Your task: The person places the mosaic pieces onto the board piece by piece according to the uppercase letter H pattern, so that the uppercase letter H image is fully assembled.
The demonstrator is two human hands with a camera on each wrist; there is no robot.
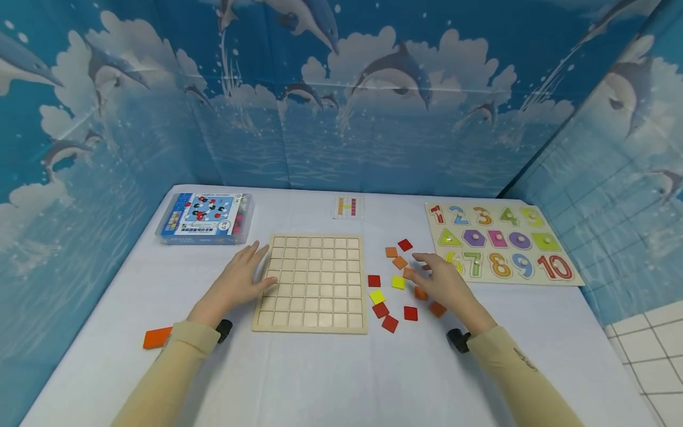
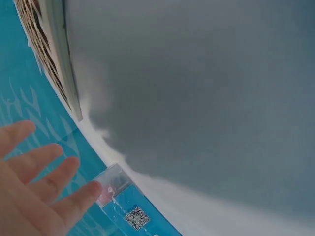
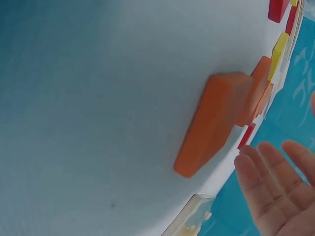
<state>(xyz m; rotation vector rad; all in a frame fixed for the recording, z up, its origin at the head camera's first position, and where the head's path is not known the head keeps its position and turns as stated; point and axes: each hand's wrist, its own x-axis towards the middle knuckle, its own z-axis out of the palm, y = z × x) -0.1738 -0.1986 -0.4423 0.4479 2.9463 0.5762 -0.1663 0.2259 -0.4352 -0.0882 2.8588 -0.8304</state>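
Note:
A wooden grid board (image 1: 311,283) lies in the middle of the table in the head view. My left hand (image 1: 237,283) is at its left edge, fingers spread and holding nothing; whether the thumb touches the board I cannot tell. On the other side my right hand (image 1: 440,283) hovers over orange square tiles, its fingers relaxed around nothing. Loose red tiles (image 1: 410,313), yellow tiles (image 1: 398,282) and orange tiles (image 1: 399,262) are scattered between the board and that hand. In the right wrist view an orange tile (image 3: 211,125) lies close below the right hand (image 3: 280,189).
A number puzzle board (image 1: 501,242) stands at the back right, a clear plastic case (image 1: 205,216) at the back left. Behind the grid board lies a small pattern card (image 1: 349,207). An orange piece (image 1: 157,338) lies beside the left forearm. Dolphin-print curtains (image 1: 341,136) enclose the table.

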